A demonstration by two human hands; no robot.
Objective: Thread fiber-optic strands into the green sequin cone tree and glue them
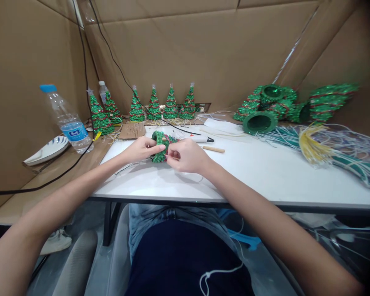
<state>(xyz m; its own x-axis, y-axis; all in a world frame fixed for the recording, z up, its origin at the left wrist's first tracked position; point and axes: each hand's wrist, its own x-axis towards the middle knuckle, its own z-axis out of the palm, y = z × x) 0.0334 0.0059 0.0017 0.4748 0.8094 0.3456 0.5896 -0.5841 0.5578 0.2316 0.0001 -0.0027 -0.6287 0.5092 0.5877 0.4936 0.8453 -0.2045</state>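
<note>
Over the white table (243, 176), a small green tinsel Christmas tree (159, 157) lies on its side with red trim on it. My left hand (143, 149) grips its wide end, thumb across the green surface. On the tree's right side, my right hand (188, 155) is closed with thumb and forefinger pinched against the trim; a thin stick-like piece seems to show at the fingers, too small to name. Just behind the hands lies a white pen-shaped tool (200, 139) with a dark tip. A short wooden stick (213, 149) rests to the right of it.
Several finished-looking tinsel trees (154, 105) stand along the back. More trees are heaped (259, 122) at the back right, beside bundled strands with a yellow tie (313, 144). A water bottle (72, 127) and a plate (47, 150) sit left. A black cable (46, 183) crosses the left side.
</note>
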